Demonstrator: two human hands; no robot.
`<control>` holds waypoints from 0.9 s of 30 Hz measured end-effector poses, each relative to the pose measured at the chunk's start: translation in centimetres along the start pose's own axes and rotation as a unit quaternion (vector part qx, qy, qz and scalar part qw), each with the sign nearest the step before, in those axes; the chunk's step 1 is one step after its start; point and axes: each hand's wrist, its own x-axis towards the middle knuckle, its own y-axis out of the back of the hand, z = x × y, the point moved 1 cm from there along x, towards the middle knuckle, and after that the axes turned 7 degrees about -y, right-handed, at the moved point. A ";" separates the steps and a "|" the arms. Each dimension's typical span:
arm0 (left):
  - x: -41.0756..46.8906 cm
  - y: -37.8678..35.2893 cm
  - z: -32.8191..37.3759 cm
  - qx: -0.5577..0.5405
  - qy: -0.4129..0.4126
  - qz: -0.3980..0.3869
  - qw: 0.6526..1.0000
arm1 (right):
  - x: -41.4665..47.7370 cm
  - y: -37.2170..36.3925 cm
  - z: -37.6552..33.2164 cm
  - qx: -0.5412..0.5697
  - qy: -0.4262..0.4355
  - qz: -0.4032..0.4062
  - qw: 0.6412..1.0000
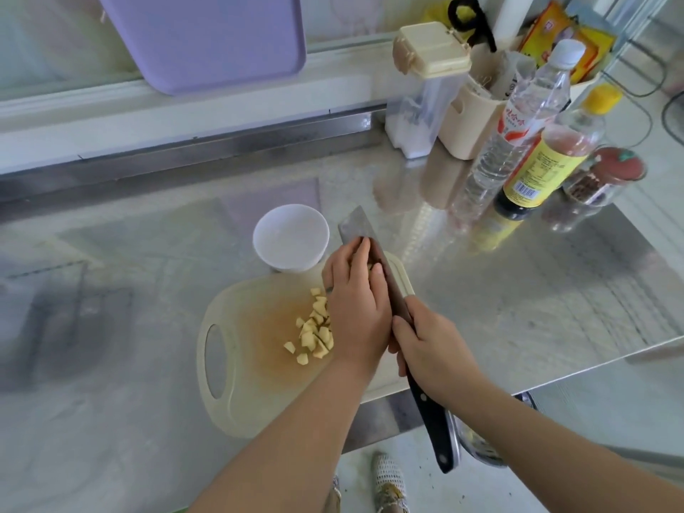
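On the pale cutting board [237, 394] atop the steel surface [518, 290], the right hand [429, 346] keeps a closed grip on the cleaver [355, 225] while the left hand [355, 309], fingers extended, presses diced pieces [312, 335] against its blade, likely to lift them into the white bowl [290, 236] just beyond.

My left hand [355, 309] covers the middle of the knife [355, 225] blade, so I cannot see what lies under its fingers [364, 249], nor the right edge of the diced pieces [312, 335]. My right hand [429, 346] hides the handle's front. The purple board [207, 35] is cut off at the frame's top. A metal bowl [477, 446], lower right, sits mostly behind my forearm [536, 431].
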 end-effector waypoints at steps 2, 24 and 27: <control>1.5 1.2 0.0 0.002 -0.009 0.025 1.000 | 0.4 0.1 -1.8 0.001 0.021 0.001 1.000; 9.2 6.2 -9.8 -0.059 0.092 0.005 0.994 | 8.4 -2.7 -9.7 -0.126 0.029 -0.001 0.992; 8.8 7.0 -10.0 -0.021 0.011 -0.006 1.000 | 8.3 -2.6 -9.7 -0.127 0.036 0.007 0.991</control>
